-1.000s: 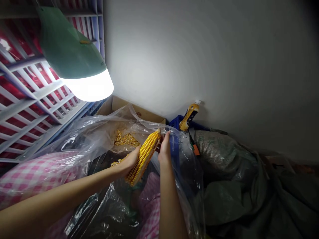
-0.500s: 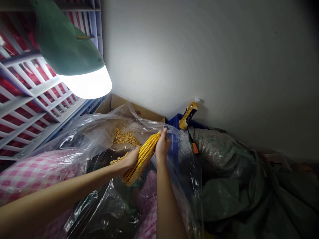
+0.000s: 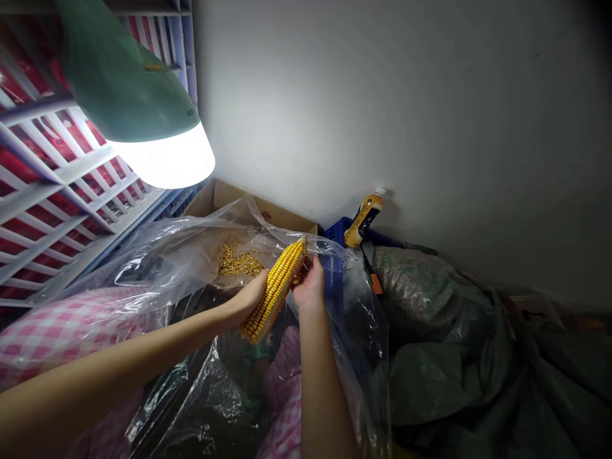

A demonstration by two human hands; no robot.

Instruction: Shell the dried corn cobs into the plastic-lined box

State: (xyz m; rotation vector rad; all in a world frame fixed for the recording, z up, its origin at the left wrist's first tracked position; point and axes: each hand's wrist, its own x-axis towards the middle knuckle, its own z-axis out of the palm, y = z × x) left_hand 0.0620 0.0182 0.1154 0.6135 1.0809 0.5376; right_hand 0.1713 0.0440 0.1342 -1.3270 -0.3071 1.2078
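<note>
A yellow ear of dried corn (image 3: 274, 290) lies tilted across my hands, its kernels still on the cob. My left hand (image 3: 248, 296) is shut around its lower half. My right hand (image 3: 310, 287) grips the upper end from the right, with its fingers partly hidden behind the cob. Below and beyond the ear, a heap of loose corn kernels (image 3: 240, 262) rests inside a clear plastic bag (image 3: 191, 248). The bag's sheet spreads around both forearms.
A cardboard box (image 3: 239, 201) holds the bag's far side. A lit bulb under a green shade (image 3: 167, 162) hangs at upper left, before a white rack (image 3: 62, 185). Bulging sacks (image 3: 430, 293), a blue crate (image 3: 338, 231) and a yellow bottle (image 3: 364, 220) stand right, near the wall.
The ear of corn has risen slightly, with its top end higher. My right hand has shifted from the tip down onto the side of the cob.
</note>
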